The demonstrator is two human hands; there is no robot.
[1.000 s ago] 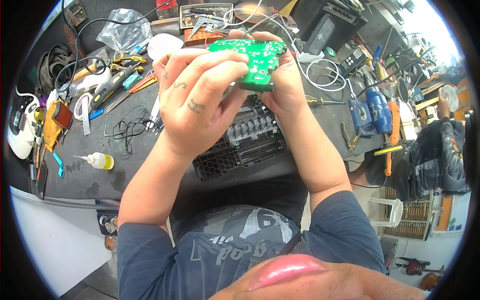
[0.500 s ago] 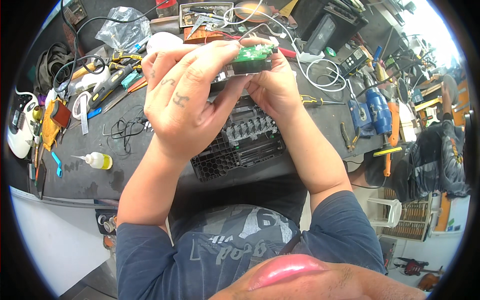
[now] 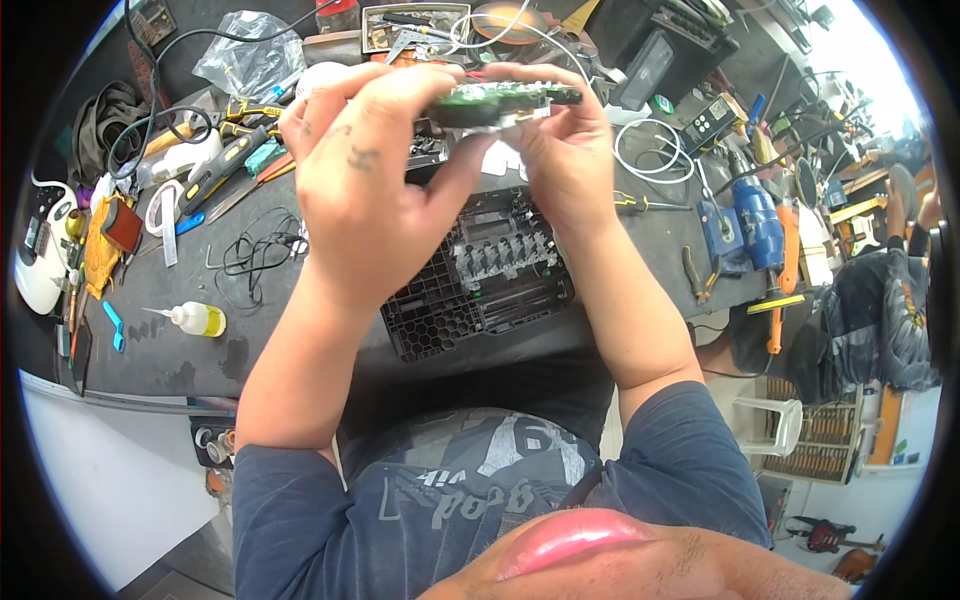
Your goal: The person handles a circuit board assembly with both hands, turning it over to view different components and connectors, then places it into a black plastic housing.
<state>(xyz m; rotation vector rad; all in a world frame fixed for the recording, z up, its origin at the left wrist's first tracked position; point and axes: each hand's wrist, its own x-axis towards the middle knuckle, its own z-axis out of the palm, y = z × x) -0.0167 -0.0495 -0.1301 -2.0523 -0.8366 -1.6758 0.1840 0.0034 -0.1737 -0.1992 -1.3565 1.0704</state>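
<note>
Raised over the bench, a green circuit board [image 3: 500,98] is held between both hands, seen nearly edge-on and a little blurred. My left hand [image 3: 365,165] pinches its left end, thumb below and fingers above. On the right end, my right hand [image 3: 570,145] closes with its thumb underneath and fingers behind. Below the hands lies a black plastic housing [image 3: 440,310] with a honeycomb-ribbed part and a row of light grey pieces [image 3: 505,258]. My forearms partly cover its far side.
Left of the housing are a tangled black cable [image 3: 250,262] and a yellow-filled dropper bottle [image 3: 200,319]. To the right lie a screwdriver [image 3: 640,203], pliers [image 3: 698,272] and a blue power tool [image 3: 757,225]. A white cable [image 3: 640,160] loops behind. Another person [image 3: 870,320] is at far right.
The circuit board has turned and shifted slightly in my hands, from showing its green face and black block to nearly edge-on. Both hands moved a little; more of the housing shows.
</note>
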